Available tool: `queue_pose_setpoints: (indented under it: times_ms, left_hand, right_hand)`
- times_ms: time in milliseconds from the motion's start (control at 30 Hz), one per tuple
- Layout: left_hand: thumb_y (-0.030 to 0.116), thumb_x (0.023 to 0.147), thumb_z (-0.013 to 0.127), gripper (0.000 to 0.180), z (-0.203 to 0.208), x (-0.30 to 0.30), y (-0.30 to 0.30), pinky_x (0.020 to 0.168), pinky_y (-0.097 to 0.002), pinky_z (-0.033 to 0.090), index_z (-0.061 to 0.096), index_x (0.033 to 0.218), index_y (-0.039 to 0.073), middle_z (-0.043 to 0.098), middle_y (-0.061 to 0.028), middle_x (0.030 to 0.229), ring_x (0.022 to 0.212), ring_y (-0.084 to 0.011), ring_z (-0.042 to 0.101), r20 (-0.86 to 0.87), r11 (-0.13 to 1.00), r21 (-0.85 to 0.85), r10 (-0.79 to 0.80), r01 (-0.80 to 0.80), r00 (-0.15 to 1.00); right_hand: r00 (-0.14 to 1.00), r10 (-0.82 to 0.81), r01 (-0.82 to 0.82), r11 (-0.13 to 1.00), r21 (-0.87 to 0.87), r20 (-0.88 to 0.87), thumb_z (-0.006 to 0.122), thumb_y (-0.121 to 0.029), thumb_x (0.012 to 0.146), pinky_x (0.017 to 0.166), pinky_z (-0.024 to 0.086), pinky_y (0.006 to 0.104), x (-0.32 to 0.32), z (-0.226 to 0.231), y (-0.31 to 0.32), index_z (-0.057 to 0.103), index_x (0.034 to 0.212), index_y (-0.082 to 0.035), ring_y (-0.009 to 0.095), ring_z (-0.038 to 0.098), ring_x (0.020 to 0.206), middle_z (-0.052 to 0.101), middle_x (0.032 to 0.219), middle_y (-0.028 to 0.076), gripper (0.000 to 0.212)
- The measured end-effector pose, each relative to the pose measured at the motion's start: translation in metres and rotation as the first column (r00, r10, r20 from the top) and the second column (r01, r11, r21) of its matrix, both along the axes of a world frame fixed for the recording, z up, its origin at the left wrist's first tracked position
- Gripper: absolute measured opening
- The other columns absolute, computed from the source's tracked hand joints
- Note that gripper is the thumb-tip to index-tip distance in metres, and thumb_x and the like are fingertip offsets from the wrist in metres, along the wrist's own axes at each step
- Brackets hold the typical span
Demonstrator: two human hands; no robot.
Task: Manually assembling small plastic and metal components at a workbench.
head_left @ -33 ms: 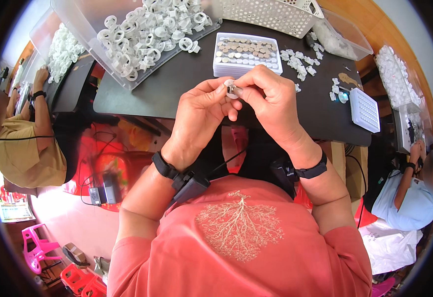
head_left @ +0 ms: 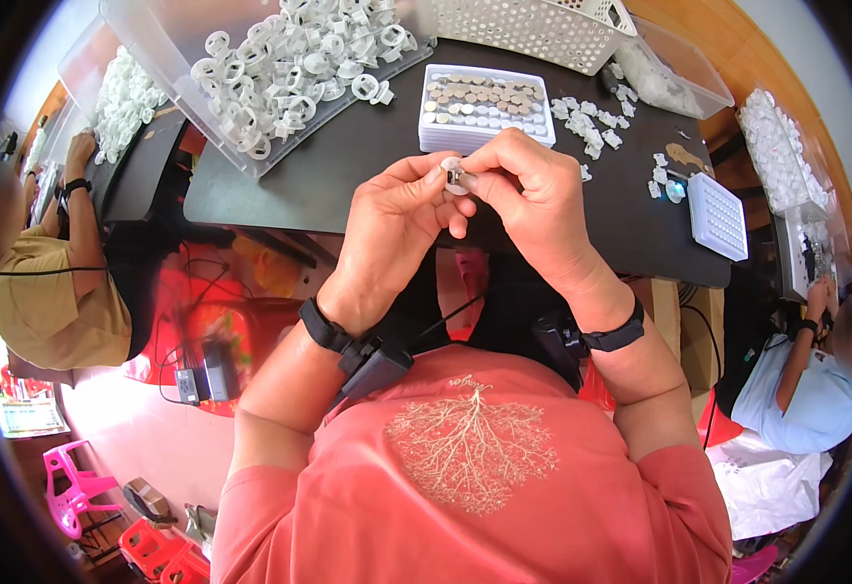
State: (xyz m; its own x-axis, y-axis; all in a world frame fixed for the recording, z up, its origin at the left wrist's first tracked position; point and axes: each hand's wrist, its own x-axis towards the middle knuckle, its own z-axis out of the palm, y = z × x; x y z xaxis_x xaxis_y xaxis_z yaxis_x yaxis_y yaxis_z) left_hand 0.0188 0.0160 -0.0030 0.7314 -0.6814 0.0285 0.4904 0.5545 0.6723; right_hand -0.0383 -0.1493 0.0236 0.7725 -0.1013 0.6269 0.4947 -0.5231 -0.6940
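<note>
Above the table's near edge, my left hand (head_left: 392, 209) pinches a small white rounded plastic part (head_left: 451, 165) with a dark slot in its middle. My right hand (head_left: 533, 190) meets it from the other side, thumb and forefinger pressed together against the part. Whatever those right fingertips grip is mostly hidden; only a small greyish edge shows. Just beyond the hands stands a white tray (head_left: 489, 143) with rows of round discs, some tan and some pale. Further left, a clear bin (head_left: 251, 167) lies tilted, full of similar white ring-shaped parts (head_left: 299, 73).
Small white pieces (head_left: 591, 125) lie scattered right of the tray. A white perforated basket (head_left: 533, 34) and a clear box (head_left: 679, 83) stand behind. At the right edge lies a white gridded tray (head_left: 718, 216). Co-workers sit left (head_left: 56, 302) and right (head_left: 786, 394).
</note>
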Motion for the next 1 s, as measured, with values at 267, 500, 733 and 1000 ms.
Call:
queue_pose_setpoints:
  times_ms: [267,500,733,1000]
  left_hand:
    - [0.012,0.102,0.057,0.027,0.002,-0.002,-0.001,0.066,-0.0346,0.054,0.057,0.118,-0.01,0.067,-0.0175,0.101,0.081,-0.0248,0.068,0.009,0.998,0.051,0.026,-0.026,1.0]
    - [0.012,0.102,0.055,0.027,0.001,-0.002,-0.002,0.067,-0.0356,0.055,0.057,0.118,-0.01,0.066,-0.0179,0.1,0.082,-0.0255,0.067,0.007,0.998,0.045,0.051,-0.051,0.999]
    - [0.012,0.103,0.055,0.026,0.002,-0.006,-0.002,0.067,-0.0354,0.055,0.058,0.116,-0.011,0.066,-0.0183,0.099,0.081,-0.0258,0.067,0.012,0.997,0.05,0.061,-0.062,0.998]
    - [0.012,0.102,0.056,0.026,0.009,-0.012,-0.005,0.065,-0.034,0.054,0.058,0.115,-0.011,0.067,-0.0177,0.097,0.079,-0.0243,0.067,0.052,0.991,0.11,0.073,-0.078,0.996]
  right_hand:
    - [0.896,0.373,-0.199,0.822,0.534,-0.24,0.065,0.013,0.085,0.064,0.054,0.027,0.002,0.007,-0.009,0.067,0.082,0.005,0.013,0.066,0.069,0.069,0.079,0.008,0.009]
    - [0.879,0.363,-0.081,0.753,0.653,-0.309,0.072,0.007,0.083,0.06,0.048,0.0232,0.003,0.006,-0.001,0.069,0.082,0.001,0.01,0.063,0.065,0.068,0.076,0.005,0.007]
    - [0.9,0.358,-0.114,0.747,0.655,-0.251,0.071,0.01,0.083,0.058,0.049,0.0229,-0.002,0.004,0.003,0.067,0.081,0.004,0.013,0.065,0.064,0.068,0.076,0.008,0.008]
    - [0.879,0.324,0.0,0.734,0.679,-0.349,0.071,0.007,0.083,0.059,0.05,0.0239,-0.008,0.008,-0.001,0.069,0.083,0.004,0.013,0.065,0.063,0.069,0.077,0.009,0.003]
